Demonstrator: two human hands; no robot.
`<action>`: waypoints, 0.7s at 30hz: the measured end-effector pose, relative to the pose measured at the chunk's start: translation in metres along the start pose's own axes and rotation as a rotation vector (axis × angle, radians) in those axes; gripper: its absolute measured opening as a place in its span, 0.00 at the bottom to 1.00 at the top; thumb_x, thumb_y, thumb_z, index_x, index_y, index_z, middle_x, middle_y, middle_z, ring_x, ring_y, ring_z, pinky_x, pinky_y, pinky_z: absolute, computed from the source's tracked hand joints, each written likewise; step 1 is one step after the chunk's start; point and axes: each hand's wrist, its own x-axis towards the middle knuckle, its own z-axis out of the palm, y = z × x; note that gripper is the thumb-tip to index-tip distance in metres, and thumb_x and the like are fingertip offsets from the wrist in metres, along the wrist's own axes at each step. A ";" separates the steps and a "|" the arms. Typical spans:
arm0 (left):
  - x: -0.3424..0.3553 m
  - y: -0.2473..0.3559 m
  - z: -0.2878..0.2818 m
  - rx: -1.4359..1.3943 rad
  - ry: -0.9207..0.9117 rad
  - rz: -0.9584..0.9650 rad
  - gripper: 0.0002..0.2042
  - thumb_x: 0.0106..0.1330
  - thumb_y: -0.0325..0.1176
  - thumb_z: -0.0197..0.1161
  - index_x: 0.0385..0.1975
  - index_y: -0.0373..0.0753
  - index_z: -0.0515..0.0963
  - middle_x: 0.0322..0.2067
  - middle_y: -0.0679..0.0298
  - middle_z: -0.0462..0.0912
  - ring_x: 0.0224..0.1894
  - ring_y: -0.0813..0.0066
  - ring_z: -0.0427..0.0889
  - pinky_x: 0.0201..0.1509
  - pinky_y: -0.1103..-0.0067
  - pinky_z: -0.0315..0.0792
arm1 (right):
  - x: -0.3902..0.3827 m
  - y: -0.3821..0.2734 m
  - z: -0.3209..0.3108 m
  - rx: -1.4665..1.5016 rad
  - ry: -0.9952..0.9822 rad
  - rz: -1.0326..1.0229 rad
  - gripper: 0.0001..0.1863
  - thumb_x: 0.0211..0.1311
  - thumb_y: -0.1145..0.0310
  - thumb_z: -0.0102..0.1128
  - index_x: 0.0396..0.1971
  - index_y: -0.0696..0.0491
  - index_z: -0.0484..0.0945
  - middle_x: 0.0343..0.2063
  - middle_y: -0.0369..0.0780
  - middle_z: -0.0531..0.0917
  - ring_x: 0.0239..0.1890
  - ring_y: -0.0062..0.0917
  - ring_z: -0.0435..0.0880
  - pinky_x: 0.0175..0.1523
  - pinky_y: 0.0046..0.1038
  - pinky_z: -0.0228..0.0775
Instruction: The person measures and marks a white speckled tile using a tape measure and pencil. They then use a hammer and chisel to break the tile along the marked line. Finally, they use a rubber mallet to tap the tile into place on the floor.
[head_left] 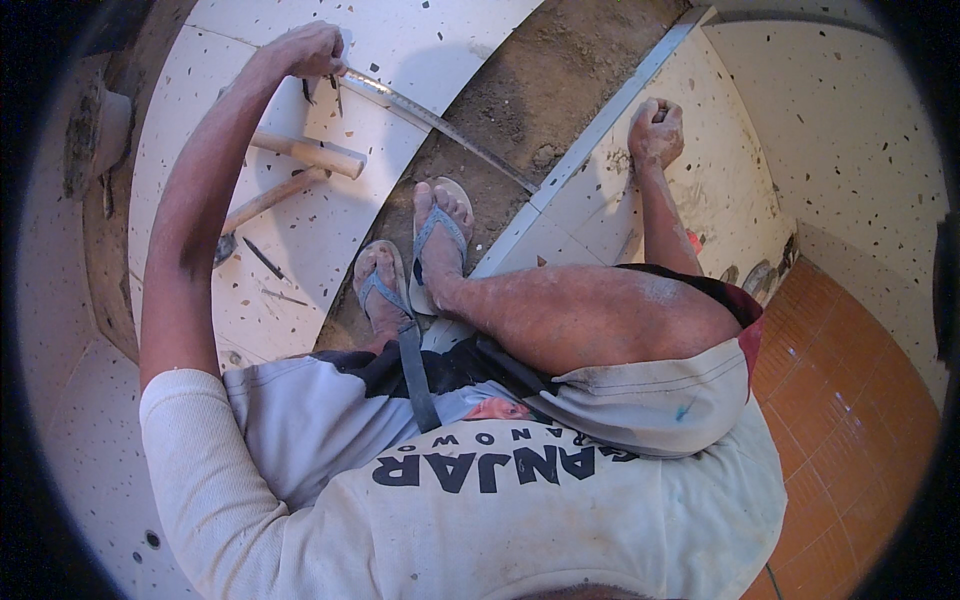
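Observation:
My left hand (315,50) is closed around one end of a tape measure (430,118) at the upper left. Its thin metal strip slants right across a bare dirt gap (525,75), and the far tip meets the edge of a raised tiled ledge (590,215). On the right, my right hand (657,135) rests on that ledge as a fist, and nothing shows in it. Below my left hand, a wooden-handled hammer (270,200) and another thick wooden handle (315,155) lie on speckled white tiles (290,330).
My sandalled feet (440,235) stand at the dirt gap. A dark thin tool (265,260) lies near the hammer. Orange tile flooring (840,440) spreads at the lower right. A speckled tiled wall (840,130) rises beyond the ledge. A dusty bucket-like thing (105,130) sits far left.

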 end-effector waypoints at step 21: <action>0.002 -0.015 0.010 -0.084 0.016 0.031 0.11 0.54 0.37 0.69 0.27 0.34 0.84 0.23 0.51 0.82 0.28 0.61 0.81 0.34 0.67 0.73 | 0.002 0.004 0.002 -0.015 -0.003 -0.009 0.16 0.61 0.52 0.51 0.37 0.47 0.78 0.35 0.40 0.84 0.39 0.37 0.83 0.48 0.42 0.69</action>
